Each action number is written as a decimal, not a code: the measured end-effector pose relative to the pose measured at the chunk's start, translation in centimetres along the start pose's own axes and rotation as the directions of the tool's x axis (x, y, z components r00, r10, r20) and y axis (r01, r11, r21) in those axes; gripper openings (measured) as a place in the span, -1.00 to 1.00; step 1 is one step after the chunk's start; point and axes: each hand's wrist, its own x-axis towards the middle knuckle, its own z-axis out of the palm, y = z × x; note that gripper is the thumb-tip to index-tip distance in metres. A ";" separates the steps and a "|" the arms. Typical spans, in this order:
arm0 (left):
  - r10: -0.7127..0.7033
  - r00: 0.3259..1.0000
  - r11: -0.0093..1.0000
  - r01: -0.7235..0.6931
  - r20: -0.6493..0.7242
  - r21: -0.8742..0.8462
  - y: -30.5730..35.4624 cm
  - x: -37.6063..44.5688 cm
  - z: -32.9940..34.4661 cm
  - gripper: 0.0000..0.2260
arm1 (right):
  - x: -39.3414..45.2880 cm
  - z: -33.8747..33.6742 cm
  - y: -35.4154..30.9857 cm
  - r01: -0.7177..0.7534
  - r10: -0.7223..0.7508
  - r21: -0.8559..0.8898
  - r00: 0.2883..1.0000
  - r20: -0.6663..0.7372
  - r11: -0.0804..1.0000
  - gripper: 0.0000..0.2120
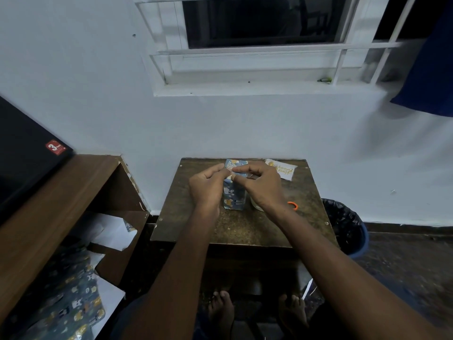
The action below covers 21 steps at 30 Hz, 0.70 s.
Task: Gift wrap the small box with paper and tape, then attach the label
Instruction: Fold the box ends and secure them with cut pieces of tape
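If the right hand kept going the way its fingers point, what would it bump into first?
Probably the left hand. The right hand points leftward, fingertips nearly meeting the left's over the wrapped box; depth is unclear.

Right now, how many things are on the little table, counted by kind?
Wrapped box: 1
Label card: 1
Tape roll: 1
Orange handle, perhaps scissors: 1
Total: 4
Both hands, left and right, pinch something small over the box.

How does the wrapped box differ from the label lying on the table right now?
The wrapped box wears blue cartoon-print paper; the label is white with gold writing. The box sits between the left hand and right hand; the label lies untouched at the far right. Both rest on the table.
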 end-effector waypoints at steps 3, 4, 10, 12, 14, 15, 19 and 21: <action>-0.020 1.000 1.000 0.021 0.017 -0.012 0.1 0.1 -0.2 -0.83 | 0.0 0.1 0.1 -0.003 0.003 -0.012 1.000 0.010 1.000 -0.84; -0.040 0.998 0.999 0.040 0.047 -0.008 0.3 0.2 -0.3 -0.81 | 0.0 0.0 0.1 -0.018 0.018 0.007 1.000 0.014 1.000 -0.84; -0.133 0.954 0.973 0.075 0.270 0.216 1.3 1.0 -1.5 -0.73 | 0.1 -1.3 -0.5 -0.120 0.087 0.131 0.969 0.232 0.984 -0.53; -0.109 0.937 0.962 0.015 0.331 0.272 1.6 0.8 -1.8 -0.76 | 0.2 -1.3 -0.3 -0.105 0.076 0.106 0.966 0.249 0.989 -0.49; -0.093 0.901 0.958 -0.035 0.424 0.286 1.8 0.7 -2.1 -0.77 | 0.3 -1.5 0.0 -0.090 0.060 0.127 0.974 0.220 0.988 -0.54; -0.090 0.878 0.959 -0.051 0.470 0.278 1.8 0.8 -2.2 -0.75 | 0.3 -1.5 0.1 -0.087 0.055 0.143 0.976 0.211 0.986 -0.57; -0.082 0.803 0.964 -0.087 0.590 0.251 1.0 1.7 -3.0 -0.42 | 0.2 -1.7 -0.3 -0.168 0.116 0.308 0.977 0.181 0.936 -0.65; -0.076 0.775 0.944 -0.146 0.627 0.296 0.6 2.0 -3.3 -0.30 | 0.1 -1.7 -0.8 -0.239 0.180 0.413 0.968 0.177 0.879 -0.69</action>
